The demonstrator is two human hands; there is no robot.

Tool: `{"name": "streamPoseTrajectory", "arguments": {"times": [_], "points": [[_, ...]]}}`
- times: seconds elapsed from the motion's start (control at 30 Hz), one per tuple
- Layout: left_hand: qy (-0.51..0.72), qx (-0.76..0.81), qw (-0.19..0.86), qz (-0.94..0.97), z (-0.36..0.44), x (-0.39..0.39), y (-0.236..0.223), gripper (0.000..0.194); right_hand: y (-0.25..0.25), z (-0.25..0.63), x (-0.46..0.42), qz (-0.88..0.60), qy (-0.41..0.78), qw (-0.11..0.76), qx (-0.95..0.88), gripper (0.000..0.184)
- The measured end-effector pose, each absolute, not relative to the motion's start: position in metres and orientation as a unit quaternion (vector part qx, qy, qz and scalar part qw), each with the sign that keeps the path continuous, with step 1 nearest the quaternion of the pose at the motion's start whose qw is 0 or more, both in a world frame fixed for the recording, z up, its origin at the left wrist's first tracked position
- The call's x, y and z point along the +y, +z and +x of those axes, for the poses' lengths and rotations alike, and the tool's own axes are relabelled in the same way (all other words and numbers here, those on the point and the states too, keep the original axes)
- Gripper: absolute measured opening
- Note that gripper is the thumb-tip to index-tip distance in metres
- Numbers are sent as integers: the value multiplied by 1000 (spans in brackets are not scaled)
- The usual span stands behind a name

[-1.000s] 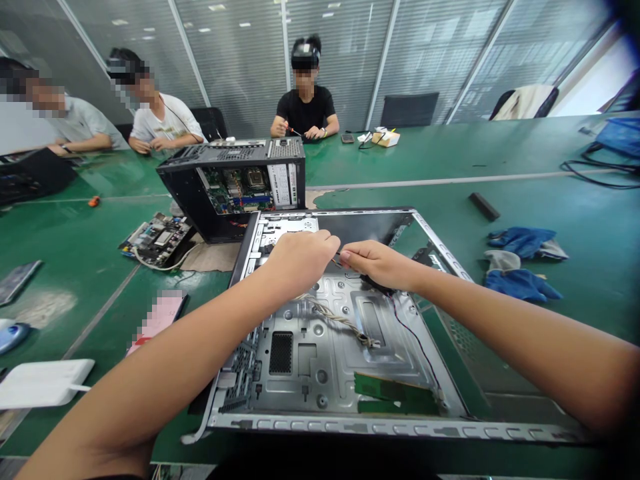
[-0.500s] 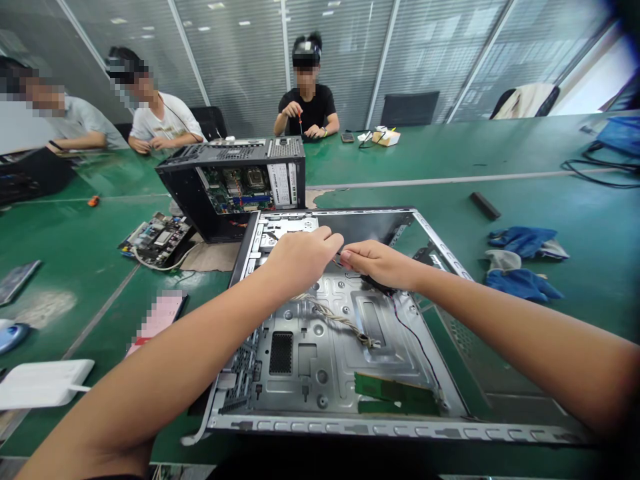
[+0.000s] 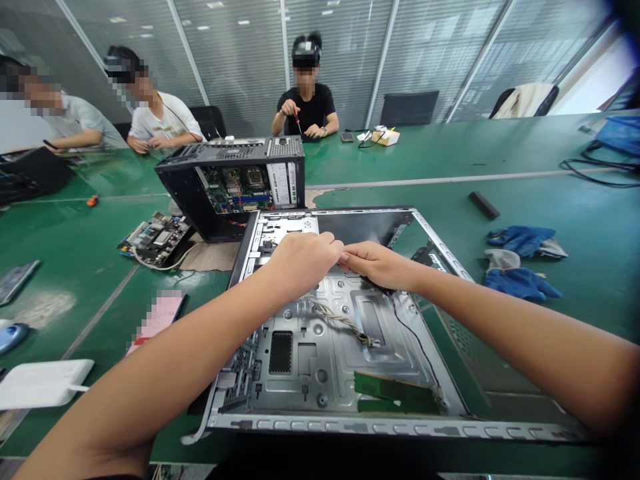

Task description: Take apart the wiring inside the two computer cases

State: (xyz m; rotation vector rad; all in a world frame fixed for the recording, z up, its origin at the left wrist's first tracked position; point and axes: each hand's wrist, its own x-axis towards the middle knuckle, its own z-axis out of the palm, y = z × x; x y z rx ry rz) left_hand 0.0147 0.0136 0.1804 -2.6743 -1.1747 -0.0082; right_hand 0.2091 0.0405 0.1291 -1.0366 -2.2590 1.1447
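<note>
An opened metal computer case (image 3: 340, 363) lies on its side in front of me. Above its inside, my left hand (image 3: 307, 260) and my right hand (image 3: 373, 261) meet fingertip to fingertip, both pinched closed. A thin cable runs at their fingertips, mostly hidden by the fingers now. Below the hands, a twisted bundle of pale wires (image 3: 343, 320) rests on the case floor. A dark part (image 3: 377, 287) sits partly covered under my right hand, and a thin dark wire (image 3: 415, 340) trails from it. Green memory modules (image 3: 395, 392) lie at the near right inside the case.
Behind stands another open computer case (image 3: 230, 155), with a loose circuit board (image 3: 163, 235) to its left. A pink phone (image 3: 163, 317) and a white adapter (image 3: 47, 382) lie left. Blue gloves (image 3: 523, 283) and a dark bar (image 3: 483, 205) lie right. Co-workers sit across the table.
My hands stay nearly in place; my left fingers have shifted slightly, and the strand between the fingertips shows less. Across the table, a co-worker's hand with a screwdriver has moved slightly left.
</note>
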Motion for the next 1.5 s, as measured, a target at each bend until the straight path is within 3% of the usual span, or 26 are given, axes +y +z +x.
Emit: {"name": "streamPoseTrajectory", "arguments": {"times": [0.23, 0.47, 1.07, 1.5], "points": [[-5, -399, 85, -913, 13, 18, 177, 23, 132, 209, 39, -377, 413, 204, -804, 38], [-56, -396, 84, -912, 8, 26, 170, 19, 129, 211, 43, -390, 490, 255, -737, 30], [-36, -419, 98, -902, 6, 18, 179, 22, 131, 208, 41, -414, 461, 278, -734, 28], [-33, -393, 123, -911, 6, 20, 174, 23, 127, 205, 42, -392, 478, 248, -746, 42]]}}
